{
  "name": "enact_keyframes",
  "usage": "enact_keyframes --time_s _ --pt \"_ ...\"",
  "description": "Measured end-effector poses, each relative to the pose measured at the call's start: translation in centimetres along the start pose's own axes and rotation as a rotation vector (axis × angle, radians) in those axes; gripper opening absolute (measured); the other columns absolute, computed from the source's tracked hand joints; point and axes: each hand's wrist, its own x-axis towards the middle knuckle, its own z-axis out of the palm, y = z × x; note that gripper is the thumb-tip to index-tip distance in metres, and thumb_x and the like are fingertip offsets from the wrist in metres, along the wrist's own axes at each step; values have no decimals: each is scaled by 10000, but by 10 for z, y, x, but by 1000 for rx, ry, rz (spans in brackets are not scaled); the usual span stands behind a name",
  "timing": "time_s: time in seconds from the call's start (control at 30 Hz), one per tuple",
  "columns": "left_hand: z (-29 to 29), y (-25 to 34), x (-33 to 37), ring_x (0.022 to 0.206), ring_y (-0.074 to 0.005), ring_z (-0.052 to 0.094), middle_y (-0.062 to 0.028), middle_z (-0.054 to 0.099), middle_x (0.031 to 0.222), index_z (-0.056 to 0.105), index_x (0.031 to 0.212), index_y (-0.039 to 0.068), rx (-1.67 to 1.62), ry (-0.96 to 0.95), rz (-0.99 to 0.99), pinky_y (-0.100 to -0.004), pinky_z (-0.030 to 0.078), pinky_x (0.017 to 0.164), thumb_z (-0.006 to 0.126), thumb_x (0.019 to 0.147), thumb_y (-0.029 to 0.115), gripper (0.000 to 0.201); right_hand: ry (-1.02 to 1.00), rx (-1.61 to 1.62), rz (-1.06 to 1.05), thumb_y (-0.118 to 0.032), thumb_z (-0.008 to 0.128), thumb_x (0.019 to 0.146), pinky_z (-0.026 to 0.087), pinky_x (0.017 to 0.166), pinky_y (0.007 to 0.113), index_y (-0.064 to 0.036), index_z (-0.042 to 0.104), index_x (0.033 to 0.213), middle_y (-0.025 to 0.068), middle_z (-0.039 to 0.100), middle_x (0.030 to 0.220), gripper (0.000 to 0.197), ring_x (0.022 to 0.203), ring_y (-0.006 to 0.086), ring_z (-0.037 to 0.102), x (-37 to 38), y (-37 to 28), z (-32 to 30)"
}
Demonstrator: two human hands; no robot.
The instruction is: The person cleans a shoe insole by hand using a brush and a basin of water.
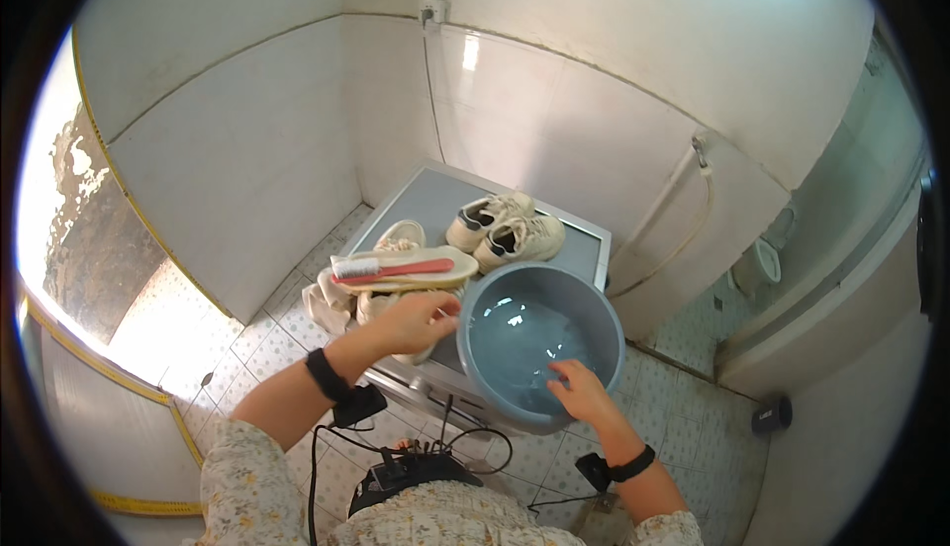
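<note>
A grey-blue basin [618,348] with clear water [515,348] in it stands at the front right of a grey-topped cabinet. My right hand [586,393] reaches over its near right rim, fingers apart and close to the water; whether the tips touch it I cannot tell. Beside the left rim is my left hand [411,323], fingers loosely bent, with a gap between thumb and forefinger and nothing seen in it. Just beyond that hand, a red brush [416,268] with pale bristles lies on a long cream sole-shaped piece [457,277]. Shoes underneath are partly hidden.
A pair of cream lace-up shoes [520,239] sits behind the basin on the cabinet top [426,195]. Pale cloth [327,304] hangs at its left edge. A hose [683,239] runs down the right wall. Black cables [485,432] loop near my waist.
</note>
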Motion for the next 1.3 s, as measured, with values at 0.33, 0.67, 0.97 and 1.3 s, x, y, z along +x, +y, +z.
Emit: enact_keyframes --time_s 0.33,0.67,0.97,1.3 --pt "63 -8 56 939 -348 629 -185 650 1015 628 1083 28 350 -486 313 -431 493 830 559 834 188 304 -370 -529 155 -169 638 807 463 911 411 -97 628 1141 199 552 1203 342 1037 362 585 50 16 39" --pt "110 18 75 966 -341 635 -174 663 1040 683 1024 37 656 -950 371 -437 492 800 562 809 109 256 -238 -617 209 -258 564 870 506 768 420 -137 680 986 156 663 921 204 888 325 635 32 -38 31" --pt "137 0 86 827 -347 655 -157 681 901 705 910 35 739 -873 456 -422 514 722 533 806 79 206 172 -430 -243 -160 599 787 498 661 430 -113 653 832 90 626 813 84 786 324 622 3 -17 9" --pt "90 3 95 975 -325 615 -133 650 1004 657 1051 97 475 -365 372 -431 480 850 606 855 331 310 288 -329 -207 -92 564 800 507 689 423 -91 687 878 99 629 881 146 783 319 621 -5 -16 11"
